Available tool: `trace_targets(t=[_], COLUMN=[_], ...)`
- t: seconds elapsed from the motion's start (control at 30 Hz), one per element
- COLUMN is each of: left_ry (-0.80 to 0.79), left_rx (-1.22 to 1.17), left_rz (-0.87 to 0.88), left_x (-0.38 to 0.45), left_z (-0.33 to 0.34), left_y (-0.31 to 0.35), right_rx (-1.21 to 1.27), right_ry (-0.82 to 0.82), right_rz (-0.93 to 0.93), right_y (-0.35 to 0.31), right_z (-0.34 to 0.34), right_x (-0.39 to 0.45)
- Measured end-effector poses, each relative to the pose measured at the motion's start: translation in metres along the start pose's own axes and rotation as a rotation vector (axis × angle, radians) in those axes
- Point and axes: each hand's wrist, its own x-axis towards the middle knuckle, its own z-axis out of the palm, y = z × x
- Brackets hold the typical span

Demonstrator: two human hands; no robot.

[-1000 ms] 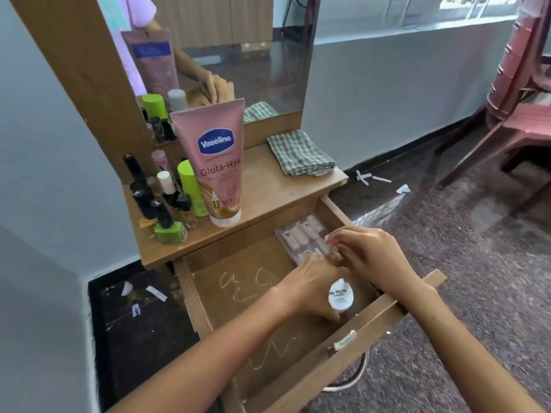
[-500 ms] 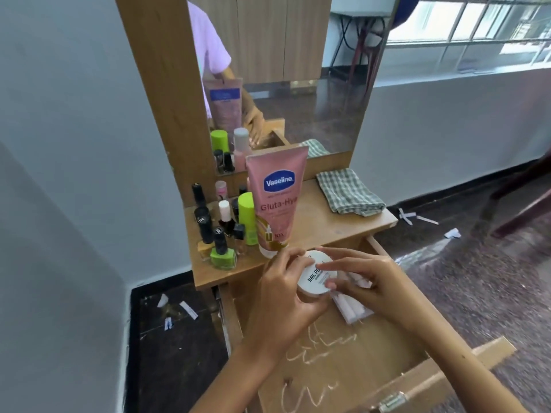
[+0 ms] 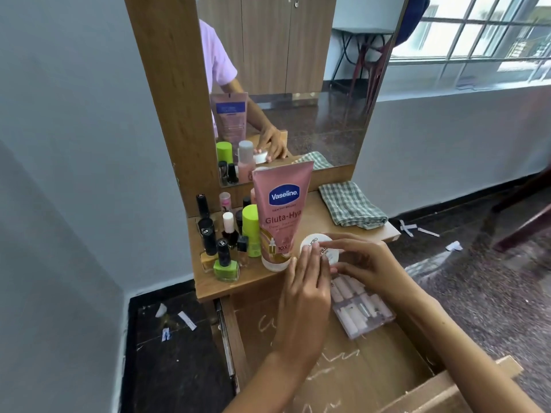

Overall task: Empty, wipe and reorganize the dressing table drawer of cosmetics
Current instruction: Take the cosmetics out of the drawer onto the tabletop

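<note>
Head view: both the left hand (image 3: pixel 307 296) and right hand (image 3: pixel 368 263) had fingers clamped around a round, smooth white jar (image 3: pixel 320 248), with the glossy pink tube (image 3: pixel 281 216) just beyond the left fingertips.

Worn on the head, looked forward and down from close above the open drawer (image 3: pixel 343 368). Faced the dressing table top (image 3: pixel 316 222) and mirror (image 3: pixel 298 84), wall at left, floor at right. Single view only.
</note>
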Motion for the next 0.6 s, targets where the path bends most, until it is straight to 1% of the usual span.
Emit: trace_targets(t=[0.1,0.17,0.27,0.37,0.47,0.53,0.6], left_ry=[-0.063,-0.097,-0.153,-0.205,-0.198,-0.189,-0.177], left_rx=[0.080,0.110,0.162,0.197,0.185,0.133,0.129], left_rz=[-0.041,-0.077,-0.077,-0.111,-0.129,-0.099,-0.033], left_x=[-0.008,-0.010,-0.012,-0.013,-0.015,-0.017,-0.021], left_z=[-0.001,-0.001,0.003,0.005,0.006,0.004,0.002], left_y=[0.006,0.006,0.006,0.006,0.008,0.008,0.007], right_rx=[-0.240,-0.328,-0.446,-0.481,-0.524,-0.532,-0.460], right_ry=[-0.030,-0.059,-0.095,-0.129,-0.143,-0.072,0.073], right_rz=[-0.038,-0.030,-0.035,-0.029,-0.053,-0.111,-0.189], right_y=[0.008,0.010,0.007,0.002,0.003,0.002,-0.002], right_z=[0.003,0.007,0.013,0.016,0.016,0.010,-0.002], right_x=[0.007,0.010,0.011,0.014,0.014,0.008,-0.006])
